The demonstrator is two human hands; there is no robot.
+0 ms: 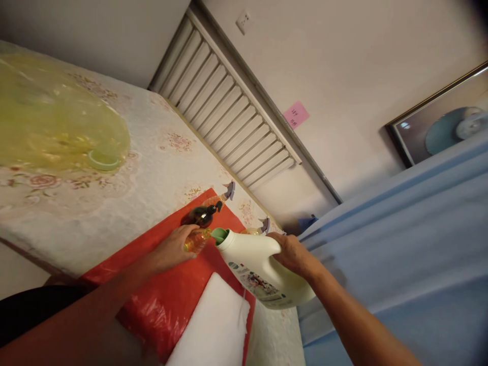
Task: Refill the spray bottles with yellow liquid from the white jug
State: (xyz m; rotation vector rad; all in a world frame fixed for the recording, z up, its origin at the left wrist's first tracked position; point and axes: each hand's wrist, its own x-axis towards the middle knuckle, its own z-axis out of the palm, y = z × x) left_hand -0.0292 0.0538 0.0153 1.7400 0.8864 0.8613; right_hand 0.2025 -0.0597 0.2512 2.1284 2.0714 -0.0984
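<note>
Hands on white jug (263,272), amber bottle (196,240)

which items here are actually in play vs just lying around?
In play:
- white jug, tilted, held by right hand
- small amber bottle, held by left hand
- red sheet underneath

Lying about:
- dark pump bottle
- two spray bottles
- white pad
- yellow-green plastic bag

No legible text on jug label (254,280) or pink note (296,115)
</note>
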